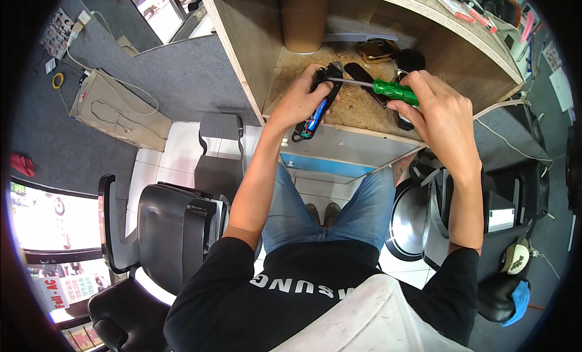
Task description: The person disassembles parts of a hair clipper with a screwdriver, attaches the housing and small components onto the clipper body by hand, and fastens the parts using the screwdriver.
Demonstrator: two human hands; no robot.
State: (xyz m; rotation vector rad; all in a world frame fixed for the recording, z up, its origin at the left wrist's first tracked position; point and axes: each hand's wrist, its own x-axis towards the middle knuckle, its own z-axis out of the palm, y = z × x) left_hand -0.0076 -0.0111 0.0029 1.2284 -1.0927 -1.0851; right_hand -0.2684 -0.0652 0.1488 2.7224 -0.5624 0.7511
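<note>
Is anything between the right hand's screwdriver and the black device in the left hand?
Nothing visible: from the right hand, the screwdriver runs unobstructed to the black device in the left hand. The dark brown object lies beyond its shaft, on the shelf.

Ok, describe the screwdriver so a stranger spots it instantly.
Find the open wooden cabinet at the top. At its opening, the right hand holds the screwdriver, shaft pointing towards the left hand. Among the things there, only it has a bright green handle.

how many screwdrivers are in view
1: the green-handled screwdriver in the right hand, pointing toward the black device in the left hand. Others could be hidden.
</note>
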